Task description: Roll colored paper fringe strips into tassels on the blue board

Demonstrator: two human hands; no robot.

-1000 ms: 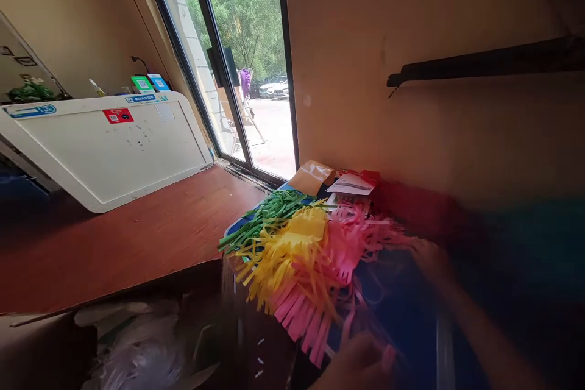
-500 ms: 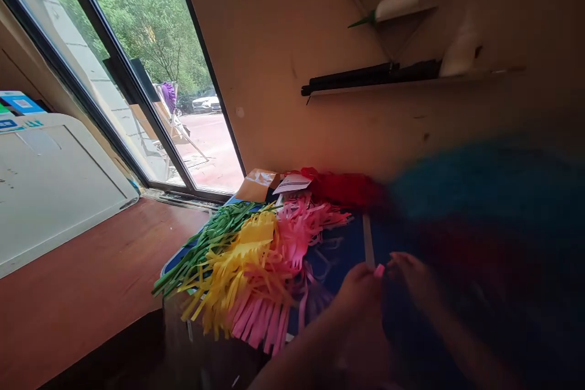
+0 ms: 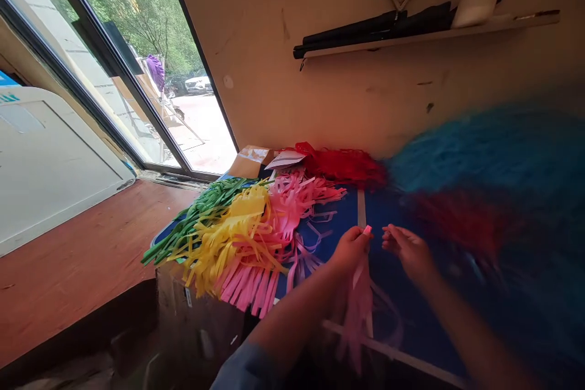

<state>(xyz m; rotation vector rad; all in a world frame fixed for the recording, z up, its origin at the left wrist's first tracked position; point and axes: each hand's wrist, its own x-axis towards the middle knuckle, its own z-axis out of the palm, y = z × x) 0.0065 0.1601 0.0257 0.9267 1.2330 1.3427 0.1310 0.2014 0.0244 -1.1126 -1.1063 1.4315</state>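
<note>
My left hand (image 3: pixel 351 248) is closed in a pinch on the top of a pink paper fringe (image 3: pixel 359 304) whose strips hang down below it. My right hand (image 3: pixel 408 249) hovers just to the right of it, fingers slightly apart and pointing at the fringe's top; I see nothing in it. Both hands are over a blue board (image 3: pixel 393 268). On the board's left lies a heap of cut fringes: green (image 3: pixel 201 213), yellow (image 3: pixel 228 237) and pink (image 3: pixel 292 207). A red fringe (image 3: pixel 342 164) lies by the wall.
A blurred blue and red mass (image 3: pixel 493 183) fills the right side. A cardboard box (image 3: pixel 201 329) sits under the board. A wooden counter (image 3: pixel 73 268) stretches left to a white panel (image 3: pixel 50 164) and a glass door. A shelf (image 3: pixel 429 30) hangs on the wall.
The view has swung right and down. My hands have come together over the blue board, and my left hand now holds a pink fringe up by its top.
</note>
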